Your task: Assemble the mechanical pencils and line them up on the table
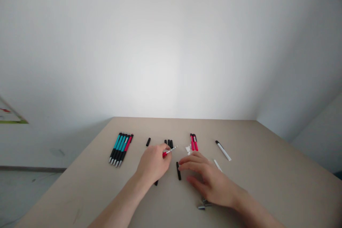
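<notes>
My left hand is closed around a red pen barrel, with a thin white refill sticking out of it toward the right. My right hand hovers low with its fingers apart. Its fingertips are at a black pen grip lying on the table; whether they touch it I cannot tell. Several black grips lie just beyond my left hand, and another black piece is partly hidden under my left wrist. Silver pen tips lie beside my right wrist, which partly covers them.
On the table, several assembled teal and red pens lie in a row at left. A lone black grip, two red barrels, small white pieces, a white barrel and a white stick also lie there. A wall stands behind.
</notes>
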Available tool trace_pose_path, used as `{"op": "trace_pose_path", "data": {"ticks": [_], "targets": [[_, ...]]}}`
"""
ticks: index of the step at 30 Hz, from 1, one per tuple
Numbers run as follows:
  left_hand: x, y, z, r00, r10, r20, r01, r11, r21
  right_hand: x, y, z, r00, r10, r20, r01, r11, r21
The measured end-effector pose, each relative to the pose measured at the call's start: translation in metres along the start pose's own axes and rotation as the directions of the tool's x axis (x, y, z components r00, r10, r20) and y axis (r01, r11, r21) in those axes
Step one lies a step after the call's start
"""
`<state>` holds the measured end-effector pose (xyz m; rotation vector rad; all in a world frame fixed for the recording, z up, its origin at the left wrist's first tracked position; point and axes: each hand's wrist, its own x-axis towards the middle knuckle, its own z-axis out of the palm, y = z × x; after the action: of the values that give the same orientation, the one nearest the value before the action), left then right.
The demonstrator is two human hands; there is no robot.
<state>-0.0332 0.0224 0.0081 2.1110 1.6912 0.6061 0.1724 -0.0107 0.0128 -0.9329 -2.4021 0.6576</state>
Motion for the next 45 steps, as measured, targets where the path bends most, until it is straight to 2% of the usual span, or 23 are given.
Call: {"op": "trace_pose_path", "data": {"ticks": [5,13,18,23,26,39,45], "targets": [[-0.001,0.003,0.0,0.996,0.06,-0.065,-0.062,0.998,-0.026,0.001,0.002,0.003,0.997,-0.016,0.081,0.021,0.997,-0.068],[-0.005,0.006,0.002,0.978,0.194,-0.07,-0.201,0.972,-0.12,0.0,0.018,0.009,0.995,0.097,-0.001,-0.096,0.991,-0.096],[-0.008,0.008,0.002,0.965,0.256,-0.049,-0.261,0.955,-0.141,-0.001,0.017,0.01,0.964,0.188,-0.188,-0.186,0.982,0.027],[-0.009,0.01,0.0,0.956,0.294,0.014,-0.289,0.947,-0.141,-0.001,0.017,0.006,0.894,0.202,-0.399,-0.164,0.978,0.128],[-0.009,0.01,-0.001,0.953,0.303,0.029,-0.297,0.948,-0.117,-0.002,0.018,0.006,0.862,0.193,-0.469,-0.129,0.978,0.165],[-0.01,0.012,-0.002,0.931,0.357,0.077,-0.352,0.933,-0.074,-0.004,0.018,0.007,0.861,0.139,-0.489,-0.054,0.982,0.182],[-0.011,0.011,0.0,0.924,0.368,0.099,-0.365,0.93,-0.053,-0.004,0.015,0.005,0.882,0.129,-0.453,-0.052,0.982,0.179]]}}
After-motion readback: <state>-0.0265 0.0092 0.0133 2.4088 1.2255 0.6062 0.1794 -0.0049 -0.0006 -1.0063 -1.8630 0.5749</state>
